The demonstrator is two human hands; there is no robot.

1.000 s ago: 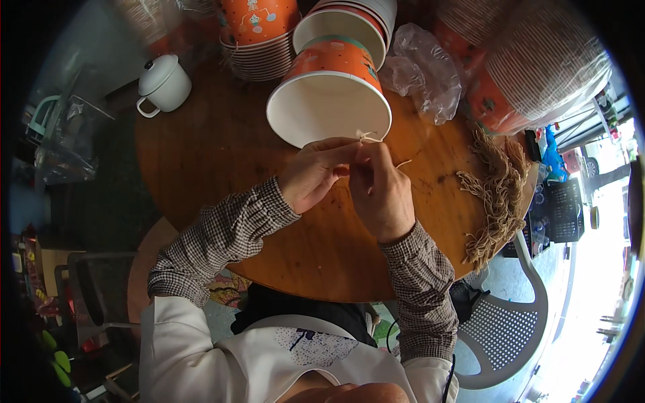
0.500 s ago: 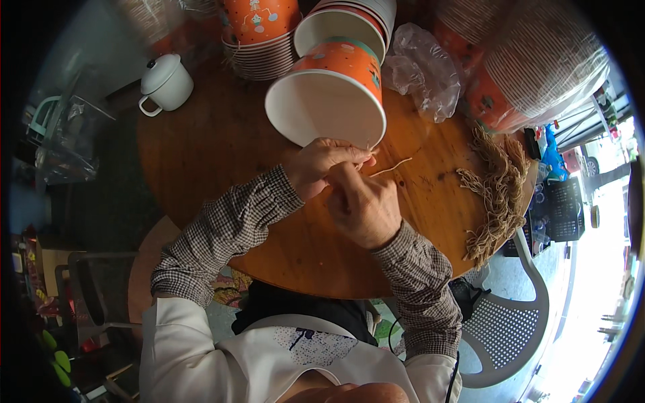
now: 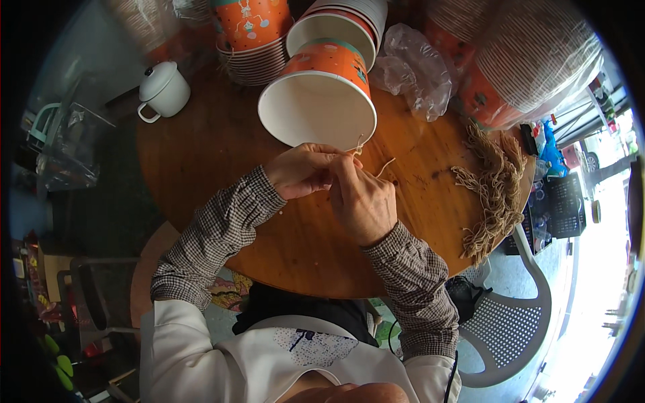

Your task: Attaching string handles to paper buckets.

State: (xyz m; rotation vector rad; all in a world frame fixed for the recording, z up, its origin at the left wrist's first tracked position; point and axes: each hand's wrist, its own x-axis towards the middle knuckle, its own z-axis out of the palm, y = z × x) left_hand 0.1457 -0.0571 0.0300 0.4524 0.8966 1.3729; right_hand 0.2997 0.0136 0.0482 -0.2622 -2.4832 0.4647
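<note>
My left hand (image 3: pixel 301 172) and my right hand (image 3: pixel 364 203) meet over the table, just in front of an orange paper bucket (image 3: pixel 316 111) lying on its side with its white mouth toward me. Both are closed, thumbs and fingers pinching a thin beige string (image 3: pixel 359 148). A small loop or knot of it shows above the fingertips at the bucket's lower rim, and a loose end sticks out to the right. Whether the string passes through the rim I cannot tell. Behind the bucket lie more nested paper buckets (image 3: pixel 332 33).
A bundle of beige strings (image 3: pixel 494 191) lies at the round wooden table's (image 3: pixel 295 262) right edge. Crumpled clear plastic (image 3: pixel 420 74) and wrapped bucket stacks (image 3: pixel 531 67) stand at the back right. A white lidded mug (image 3: pixel 165 90) is at back left, beside another bucket stack (image 3: pixel 252 33). A grey chair (image 3: pixel 504 329) stands at right.
Both hands have shifted slightly left, still pinching the string. The right fingers have straightened somewhat, and more of the string's loop shows above the fingertips. The whole view has shifted a little.
</note>
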